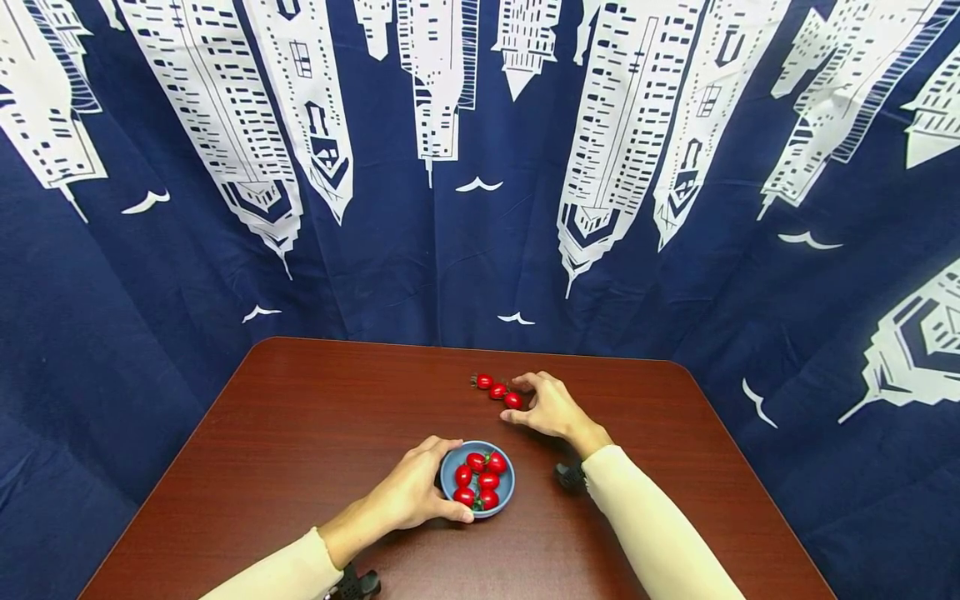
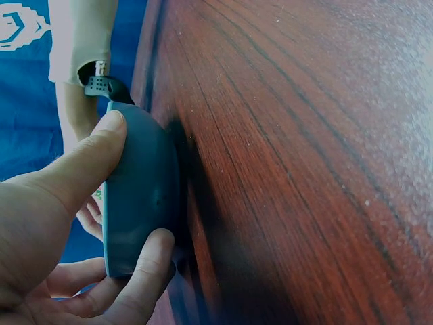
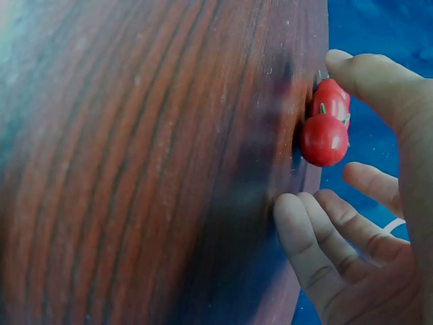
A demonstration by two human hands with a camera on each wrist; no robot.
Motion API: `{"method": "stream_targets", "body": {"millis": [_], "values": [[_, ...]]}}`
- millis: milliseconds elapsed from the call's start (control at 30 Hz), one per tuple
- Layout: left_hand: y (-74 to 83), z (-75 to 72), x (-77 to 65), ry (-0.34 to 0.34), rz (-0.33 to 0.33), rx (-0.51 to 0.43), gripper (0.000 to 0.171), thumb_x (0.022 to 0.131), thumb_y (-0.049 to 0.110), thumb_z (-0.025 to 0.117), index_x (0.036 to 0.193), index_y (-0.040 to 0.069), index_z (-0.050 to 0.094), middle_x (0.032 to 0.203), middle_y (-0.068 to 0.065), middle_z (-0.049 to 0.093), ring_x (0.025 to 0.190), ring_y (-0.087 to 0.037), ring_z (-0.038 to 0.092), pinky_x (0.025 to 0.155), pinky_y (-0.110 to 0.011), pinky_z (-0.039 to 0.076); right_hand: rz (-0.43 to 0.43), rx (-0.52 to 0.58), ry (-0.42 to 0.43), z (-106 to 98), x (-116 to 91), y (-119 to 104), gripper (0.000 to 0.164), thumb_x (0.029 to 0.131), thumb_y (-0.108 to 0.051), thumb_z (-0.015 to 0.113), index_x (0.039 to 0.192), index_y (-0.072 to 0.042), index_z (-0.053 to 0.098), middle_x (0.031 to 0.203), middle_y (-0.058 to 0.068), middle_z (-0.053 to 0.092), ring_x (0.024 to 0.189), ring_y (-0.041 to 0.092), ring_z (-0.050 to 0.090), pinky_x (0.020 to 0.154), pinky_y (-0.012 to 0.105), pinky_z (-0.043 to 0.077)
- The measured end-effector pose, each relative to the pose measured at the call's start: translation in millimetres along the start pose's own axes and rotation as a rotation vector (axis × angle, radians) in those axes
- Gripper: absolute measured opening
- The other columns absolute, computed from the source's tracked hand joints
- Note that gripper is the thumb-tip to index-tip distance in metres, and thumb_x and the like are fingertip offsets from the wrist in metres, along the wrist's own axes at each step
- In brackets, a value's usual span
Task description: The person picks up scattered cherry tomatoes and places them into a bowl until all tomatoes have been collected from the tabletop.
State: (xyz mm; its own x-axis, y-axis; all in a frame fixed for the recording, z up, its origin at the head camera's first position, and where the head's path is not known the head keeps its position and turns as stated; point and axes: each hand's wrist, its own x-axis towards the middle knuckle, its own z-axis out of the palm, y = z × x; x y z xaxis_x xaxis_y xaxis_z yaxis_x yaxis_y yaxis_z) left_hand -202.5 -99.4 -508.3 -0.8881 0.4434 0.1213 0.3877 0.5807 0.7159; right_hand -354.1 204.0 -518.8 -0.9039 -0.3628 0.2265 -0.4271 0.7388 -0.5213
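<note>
My left hand (image 1: pixel 415 490) grips a small blue bowl (image 1: pixel 512 492) from its left side, the thumb at the near rim and the fingers round the far side. Inside the bowl lie several red cherry tomatoes (image 1: pixel 488 481), some with green stems. In the left wrist view the bowl's outer wall (image 2: pixel 145 189) shows between thumb and fingers. Farther back, my right hand (image 1: pixel 553 408) is spread around the nearest cherry tomato (image 1: pixel 513 401) of a row of three. Its thumb and fingers stand apart, with a gap to that cherry tomato (image 3: pixel 324 140) in the right wrist view.
The other two tomatoes of the row, a middle one (image 1: pixel 498 391) and a far one (image 1: pixel 484 382), lie toward the back of the brown wooden table (image 1: pixel 322 417). Behind the table's back edge hangs a dark blue cloth (image 1: pixel 375 275) printed with white buildings.
</note>
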Motion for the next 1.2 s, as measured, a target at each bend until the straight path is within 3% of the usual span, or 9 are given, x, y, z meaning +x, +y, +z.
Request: {"method": "stream_targets", "body": {"millis": [333,667,1200], "values": [[0.3,0.1,-0.6,0.003,0.000,0.003,0.108,0.076,0.033,0.113,0.160,-0.009,0.060,0.149,-0.020,0.071,0.139,-0.039,0.069,0.121,-0.062,0.058,0.007,0.026,-0.004,5.8,5.9,4.3,0.058,0.088,-0.031,0.103,0.133,-0.001,0.081,0.119,0.015,0.082,0.079,0.006,0.069,0.076,0.022,0.059],[0.1,0.0,-0.8,0.008,0.019,0.019,0.108,0.075,0.034,0.113,0.159,-0.010,0.061,0.148,-0.021,0.071,0.138,-0.039,0.070,0.121,-0.061,0.058,0.049,0.014,0.016,7.9,8.0,5.4,0.022,0.095,-0.015,0.095,0.112,-0.004,0.086,0.092,0.004,0.083,0.078,0.005,0.072,0.075,0.022,0.060],[2.4,-0.9,-1.0,0.005,0.007,0.008,0.108,0.076,0.034,0.113,0.160,-0.009,0.061,0.148,-0.019,0.071,0.138,-0.038,0.069,0.121,-0.061,0.058,0.077,0.064,0.006,1.3,3.3,5.3,0.021,0.094,-0.012,0.094,0.111,-0.002,0.085,0.091,0.003,0.082,0.079,0.006,0.072,0.074,0.020,0.058]]}}
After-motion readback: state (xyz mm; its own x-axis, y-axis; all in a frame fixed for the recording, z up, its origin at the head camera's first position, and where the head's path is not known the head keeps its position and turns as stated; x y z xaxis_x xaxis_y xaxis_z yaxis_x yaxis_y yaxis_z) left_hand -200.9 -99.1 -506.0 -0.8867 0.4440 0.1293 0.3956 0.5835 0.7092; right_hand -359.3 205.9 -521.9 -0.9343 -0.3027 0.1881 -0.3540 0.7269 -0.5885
